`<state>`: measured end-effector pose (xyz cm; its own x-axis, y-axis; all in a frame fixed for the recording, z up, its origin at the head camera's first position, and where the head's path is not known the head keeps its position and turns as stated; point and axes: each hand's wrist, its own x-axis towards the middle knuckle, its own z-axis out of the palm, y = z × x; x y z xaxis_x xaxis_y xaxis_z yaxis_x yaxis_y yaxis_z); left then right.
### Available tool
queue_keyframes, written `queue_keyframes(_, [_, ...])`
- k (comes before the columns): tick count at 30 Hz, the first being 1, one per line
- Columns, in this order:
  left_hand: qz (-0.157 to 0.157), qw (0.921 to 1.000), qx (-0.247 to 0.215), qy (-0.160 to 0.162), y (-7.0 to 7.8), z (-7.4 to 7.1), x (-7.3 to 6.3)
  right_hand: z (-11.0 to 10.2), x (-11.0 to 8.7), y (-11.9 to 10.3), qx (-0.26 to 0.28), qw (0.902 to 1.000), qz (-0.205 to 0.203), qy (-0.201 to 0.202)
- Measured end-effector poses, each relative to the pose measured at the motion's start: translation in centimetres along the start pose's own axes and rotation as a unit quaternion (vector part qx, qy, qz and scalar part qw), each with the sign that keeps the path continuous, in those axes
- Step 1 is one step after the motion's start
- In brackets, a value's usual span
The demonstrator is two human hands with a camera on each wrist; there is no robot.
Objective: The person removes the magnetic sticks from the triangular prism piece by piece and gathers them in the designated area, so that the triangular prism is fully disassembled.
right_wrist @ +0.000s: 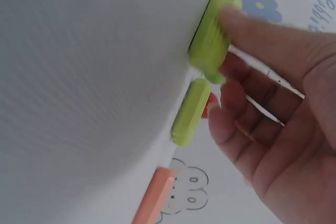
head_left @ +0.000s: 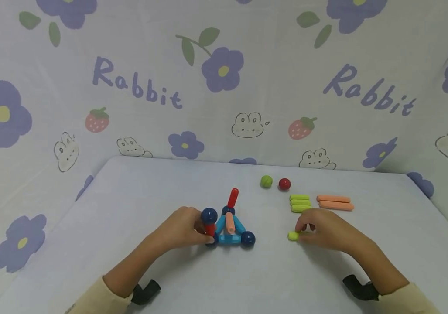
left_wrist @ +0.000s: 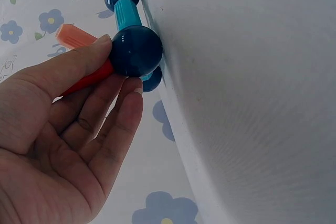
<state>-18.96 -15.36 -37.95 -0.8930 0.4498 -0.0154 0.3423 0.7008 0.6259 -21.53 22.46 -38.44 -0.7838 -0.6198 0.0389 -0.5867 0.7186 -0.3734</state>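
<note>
My left hand point(head_left: 182, 229) grips a near corner of a ball-and-stick building toy structure point(head_left: 229, 239), thumb and fingers at a dark blue ball point(left_wrist: 136, 51) and the red stick point(head_left: 210, 229) above it. Another dark blue ball point(head_left: 209, 216) tops that stick. Light blue sticks join dark blue balls into a triangle on the table. From the far ball point(head_left: 228, 210) rises a second red stick point(head_left: 233, 198), and an orange stick point(head_left: 229, 223) leans toward me. To the right, my right hand point(head_left: 326, 229) pinches a yellow-green stick point(right_wrist: 212, 32) low over the table.
Beyond my right hand lie three yellow-green sticks point(head_left: 300, 203) and two orange sticks point(head_left: 335, 202). Farther back sit a green ball point(head_left: 266, 181) and a red ball point(head_left: 284, 184). A patterned cloth point(head_left: 208, 109) hangs behind the white table point(head_left: 161, 183).
</note>
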Motion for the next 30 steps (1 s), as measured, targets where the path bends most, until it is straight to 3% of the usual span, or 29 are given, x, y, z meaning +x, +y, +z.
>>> queue_keyframes(7, [0.003, 1.0, 0.001, 0.0, 0.0, -0.1, 0.1, -0.4, 0.6, 0.4, -0.067, 0.9964, 0.026, 0.044])
queue_keyframes(18, [-0.007, 1.0, -0.003, -0.002, 0.2, 0.0, -0.1, -0.6, 1.8, 1.4, -0.074, 0.9947, 0.047, 0.053])
queue_keyframes(30, [0.001, 1.0, -0.004, 0.001, 0.0, 0.0, -0.1, -0.4, 2.7, 1.8, -0.105, 0.9914, 0.042, 0.066])
